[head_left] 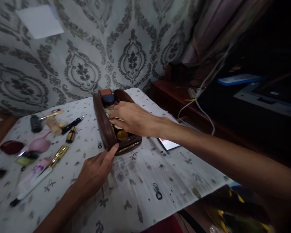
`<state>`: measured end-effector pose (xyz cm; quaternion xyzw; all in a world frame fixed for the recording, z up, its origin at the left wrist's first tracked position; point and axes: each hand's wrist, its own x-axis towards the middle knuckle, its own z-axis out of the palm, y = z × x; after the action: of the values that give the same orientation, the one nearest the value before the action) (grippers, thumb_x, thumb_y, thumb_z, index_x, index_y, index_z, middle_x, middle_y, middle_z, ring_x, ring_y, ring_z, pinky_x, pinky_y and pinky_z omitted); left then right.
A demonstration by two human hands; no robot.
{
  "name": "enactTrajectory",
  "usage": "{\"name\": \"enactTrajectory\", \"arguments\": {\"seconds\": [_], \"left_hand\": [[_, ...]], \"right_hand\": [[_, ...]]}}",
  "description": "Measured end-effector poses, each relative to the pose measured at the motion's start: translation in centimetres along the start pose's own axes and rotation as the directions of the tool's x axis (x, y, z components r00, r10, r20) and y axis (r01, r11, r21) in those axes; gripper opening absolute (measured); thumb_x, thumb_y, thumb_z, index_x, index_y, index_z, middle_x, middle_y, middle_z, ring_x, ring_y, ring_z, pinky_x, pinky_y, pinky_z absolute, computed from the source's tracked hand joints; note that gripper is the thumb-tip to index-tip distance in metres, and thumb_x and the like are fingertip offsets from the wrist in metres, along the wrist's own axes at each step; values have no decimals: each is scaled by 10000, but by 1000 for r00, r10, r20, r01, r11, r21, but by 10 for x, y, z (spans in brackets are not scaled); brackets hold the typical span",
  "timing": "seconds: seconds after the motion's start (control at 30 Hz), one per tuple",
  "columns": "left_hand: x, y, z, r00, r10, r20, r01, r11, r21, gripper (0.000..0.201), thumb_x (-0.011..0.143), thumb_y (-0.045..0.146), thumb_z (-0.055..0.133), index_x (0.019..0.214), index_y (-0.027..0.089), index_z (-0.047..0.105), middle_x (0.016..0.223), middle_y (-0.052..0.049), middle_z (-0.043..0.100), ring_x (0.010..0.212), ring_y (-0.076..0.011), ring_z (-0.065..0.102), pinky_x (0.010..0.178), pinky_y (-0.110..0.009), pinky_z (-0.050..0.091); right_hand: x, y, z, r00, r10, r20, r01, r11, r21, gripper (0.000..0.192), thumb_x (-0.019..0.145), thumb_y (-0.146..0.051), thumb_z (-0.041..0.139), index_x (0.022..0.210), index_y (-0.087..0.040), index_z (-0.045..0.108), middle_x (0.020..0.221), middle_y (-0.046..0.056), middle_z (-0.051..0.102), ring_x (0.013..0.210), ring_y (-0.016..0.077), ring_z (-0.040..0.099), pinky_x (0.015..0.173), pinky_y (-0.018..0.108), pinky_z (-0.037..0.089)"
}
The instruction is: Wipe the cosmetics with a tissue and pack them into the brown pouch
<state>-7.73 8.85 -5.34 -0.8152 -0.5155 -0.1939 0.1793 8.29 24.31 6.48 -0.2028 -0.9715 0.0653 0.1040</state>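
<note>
A brown zippered makeup bag [104,129] lies unzipped on the cloth-covered table, its gold zipper teeth showing along the rim. My right hand [131,118] reaches into it from the right, fingers curled down; whatever they hold, if anything, is hidden. Inside the bag, a dark blue round lid [109,99] sits toward the far end and a round gold-yellow item [122,135] near the front. At the bag's near corner, my left hand [97,166] grips the edge, with one finger on the leather and the others folded beneath.
Scattered makeup lies at left, including a gold tube [59,155], a black pen-like item [72,125], a pink sponge [39,145] and a white stick [35,184]. Right of the bag is a phone or tablet [169,144]. White cables [206,113] hang over a dark red surface.
</note>
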Motion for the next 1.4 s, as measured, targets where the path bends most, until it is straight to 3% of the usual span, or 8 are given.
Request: {"name": "enactTrajectory", "arguments": {"seconds": [0.13,0.23,0.4,0.63,0.8,0.93,1.17,1.4], "left_hand": [[-31,-2,-5,992,-110,69,113,993,-40,367,1013,208,383,1375,151,410,951,-70,701,800,-179,691,654,-267,558],[-59,-8,-13,972,-155,175,171,982,-81,282,996,228,436,1255,143,507,1073,-118,667,1017,-221,650,822,-341,570],[-97,-13,-33,935,-134,330,178,978,-108,536,910,459,616,1367,217,476,1396,-169,519,1346,-342,438,1043,-580,449],[-121,-17,-45,904,-318,284,376,909,-180,224,913,103,493,1097,187,591,1046,-87,671,977,-200,651,843,-345,575],[-135,-43,-53,828,-547,120,559,792,-247,398,972,168,395,1358,194,487,1231,-113,671,1130,-199,646,951,-361,552],[-145,-75,-57,806,-591,37,583,780,-227,325,990,217,371,1227,190,591,1177,-104,686,1103,-204,646,964,-372,528],[-94,-160,-69,695,-719,20,715,694,84,349,996,303,340,1201,141,571,1088,-120,644,1058,-247,606,944,-392,493],[-8,-233,-25,637,-693,337,635,720,279,334,998,252,440,1297,157,555,1325,-137,584,1267,-267,523,1066,-465,433]], "right_hand": [[-14,-7,8,974,-61,-218,57,998,-25,223,983,-199,503,887,-121,688,966,127,680,984,266,621,868,418,500],[-27,-18,17,885,-165,-435,190,982,15,208,985,-207,497,909,-180,688,1044,108,686,1048,262,620,897,437,529],[-39,-53,43,802,-243,-546,365,923,125,166,950,-135,554,1043,-201,674,1097,104,697,1114,238,621,956,431,542],[-21,-100,108,891,-216,-399,398,793,460,178,943,-112,529,976,-158,698,995,95,712,983,205,648,850,366,571],[-3,-123,139,977,-112,-182,208,693,690,180,930,-161,550,886,-173,725,898,66,736,889,191,668,795,320,535],[4,-134,161,999,18,-32,16,572,820,194,910,-227,565,852,-174,742,831,53,747,788,181,679,686,271,503],[0,-137,187,992,121,-40,-35,562,827,221,896,-249,554,802,-166,736,782,56,717,739,171,644,642,254,456],[-3,-134,190,992,100,-76,1,598,802,201,887,-210,560,812,-171,742,787,57,719,768,177,653,708,272,477]]}}
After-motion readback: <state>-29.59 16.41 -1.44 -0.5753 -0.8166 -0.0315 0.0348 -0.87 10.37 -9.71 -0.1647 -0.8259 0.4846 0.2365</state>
